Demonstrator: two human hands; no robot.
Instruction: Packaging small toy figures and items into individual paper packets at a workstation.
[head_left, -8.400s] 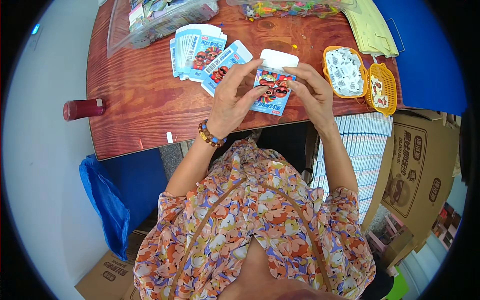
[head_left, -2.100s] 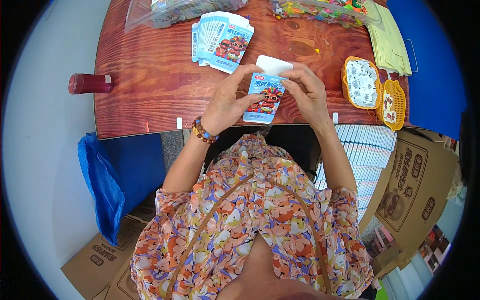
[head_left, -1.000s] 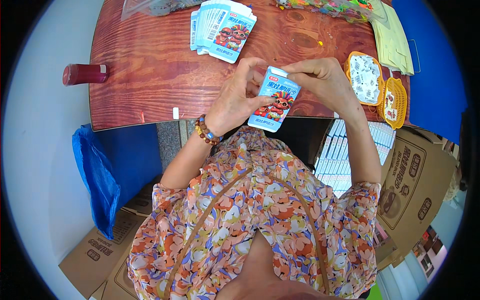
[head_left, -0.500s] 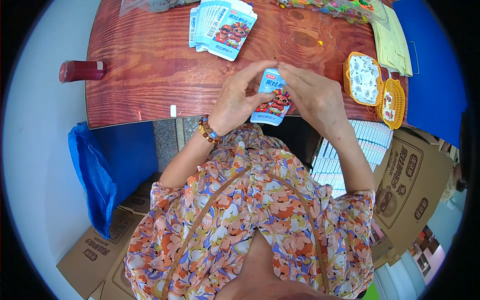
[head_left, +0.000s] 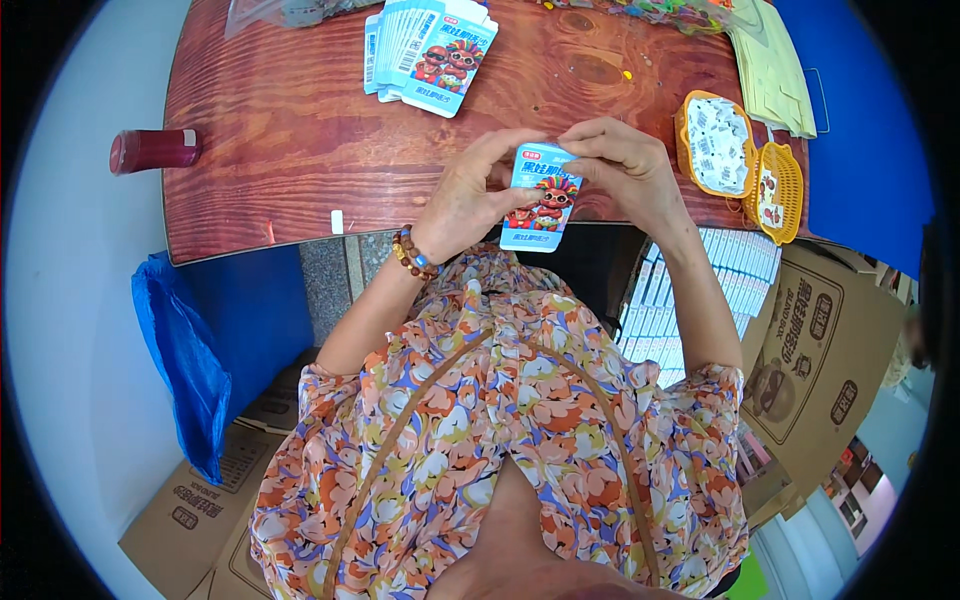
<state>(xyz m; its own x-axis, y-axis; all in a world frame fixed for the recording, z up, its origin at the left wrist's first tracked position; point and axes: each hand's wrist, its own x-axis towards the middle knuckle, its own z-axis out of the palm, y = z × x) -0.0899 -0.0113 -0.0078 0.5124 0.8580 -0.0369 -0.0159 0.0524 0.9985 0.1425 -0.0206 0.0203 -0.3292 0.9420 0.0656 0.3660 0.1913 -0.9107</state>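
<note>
A small light-blue carton (head_left: 535, 228) with cartoon figures on its front stands nearly upright at the table's near edge. My left hand (head_left: 468, 190) grips it, thumb across the front and fingers behind. At its upper right corner, the bent fingers and thumb of my right hand (head_left: 632, 178) pinch the top end. Whether the top flap is folded in cannot be made out. Beyond my hands lies a fanned stack of similar flat blue cartons (head_left: 450, 65) on the wooden table (head_left: 290, 120).
Right of my hands are a yellow basket of white sachets (head_left: 722, 150) and a smaller yellow basket (head_left: 788, 200) with printed pieces. A dark red bottle (head_left: 155, 150) lies at the left edge. Below right, a box holds rows of packed cartons (head_left: 690, 290). Yellowish paper sheets (head_left: 775, 80) lie far right.
My right hand has shifted from covering the carton's upper right side to its top corner, fingers more bent. The whole view has moved slightly. My left hand keeps its grip.
</note>
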